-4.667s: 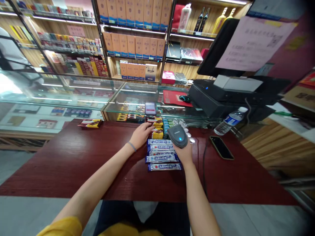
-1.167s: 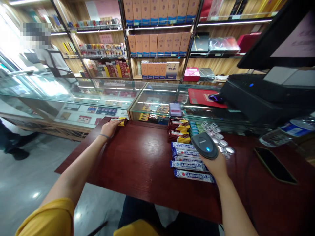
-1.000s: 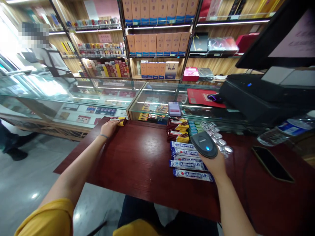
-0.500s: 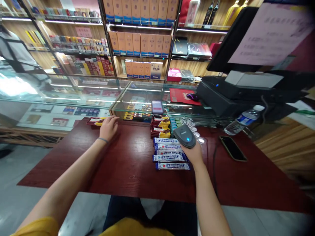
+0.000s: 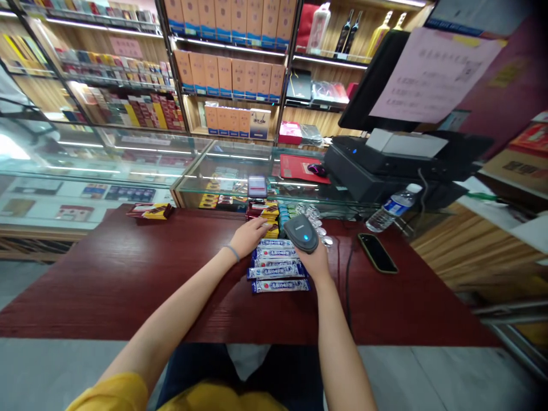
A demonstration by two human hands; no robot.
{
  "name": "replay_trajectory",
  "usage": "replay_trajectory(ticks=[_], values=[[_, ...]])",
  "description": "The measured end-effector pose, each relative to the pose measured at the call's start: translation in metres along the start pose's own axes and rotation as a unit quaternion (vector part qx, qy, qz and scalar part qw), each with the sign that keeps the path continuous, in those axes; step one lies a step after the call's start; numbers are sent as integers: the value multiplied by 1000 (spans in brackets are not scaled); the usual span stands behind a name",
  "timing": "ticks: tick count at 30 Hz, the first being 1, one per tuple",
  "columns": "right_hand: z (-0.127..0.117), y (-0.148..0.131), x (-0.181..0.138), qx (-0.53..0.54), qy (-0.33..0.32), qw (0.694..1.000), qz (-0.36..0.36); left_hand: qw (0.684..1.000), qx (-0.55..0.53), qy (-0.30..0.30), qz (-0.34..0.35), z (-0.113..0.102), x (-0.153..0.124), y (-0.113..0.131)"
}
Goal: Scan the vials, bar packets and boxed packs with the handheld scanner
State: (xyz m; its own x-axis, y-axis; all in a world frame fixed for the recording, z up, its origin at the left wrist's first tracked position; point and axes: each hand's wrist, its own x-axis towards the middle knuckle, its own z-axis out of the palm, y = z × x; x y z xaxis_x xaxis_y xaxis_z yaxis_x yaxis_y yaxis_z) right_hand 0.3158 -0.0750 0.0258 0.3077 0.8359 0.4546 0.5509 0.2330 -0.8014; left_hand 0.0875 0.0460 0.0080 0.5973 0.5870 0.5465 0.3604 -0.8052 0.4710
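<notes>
My right hand (image 5: 315,263) grips a grey barcode scanner (image 5: 301,233) with a blue light, held over a row of blue-and-white snack bars (image 5: 278,268) on the dark red table (image 5: 128,285). My left hand (image 5: 250,235) reaches onto the stack of brown-and-yellow chocolate bars (image 5: 264,214) behind that row, fingers curled on the nearest bar. Another brown-and-yellow bar (image 5: 149,211) lies apart at the table's far left edge.
Green rolls (image 5: 283,214) and foil-wrapped sweets (image 5: 314,220) lie beside the stack. A phone (image 5: 375,252) and a water bottle (image 5: 391,208) are at the right. Behind stand a glass counter (image 5: 192,165), a register (image 5: 385,165) and stocked shelves.
My left hand has left the chocolate bar at the far left and moved right to the stack of chocolate bars. The scanner hand has stayed over the blue bars.
</notes>
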Motion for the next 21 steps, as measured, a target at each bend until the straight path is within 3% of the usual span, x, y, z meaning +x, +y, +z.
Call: replay_trajectory(ticks=[6, 14, 18, 21], values=[[1, 3, 3, -8, -2, 1000, 3, 999, 28, 10, -37, 20, -1, 3], [1, 0, 2, -16, -2, 1000, 5, 998, 4, 35, -56, 11, 0, 15], [1, -4, -1, -16, 9, 1000, 1, 984, -59, 146, -82, -3, -9, 20], [2, -4, -2, -22, 20, 1000, -2, 939, -153, 272, -144, -13, -18, 20]])
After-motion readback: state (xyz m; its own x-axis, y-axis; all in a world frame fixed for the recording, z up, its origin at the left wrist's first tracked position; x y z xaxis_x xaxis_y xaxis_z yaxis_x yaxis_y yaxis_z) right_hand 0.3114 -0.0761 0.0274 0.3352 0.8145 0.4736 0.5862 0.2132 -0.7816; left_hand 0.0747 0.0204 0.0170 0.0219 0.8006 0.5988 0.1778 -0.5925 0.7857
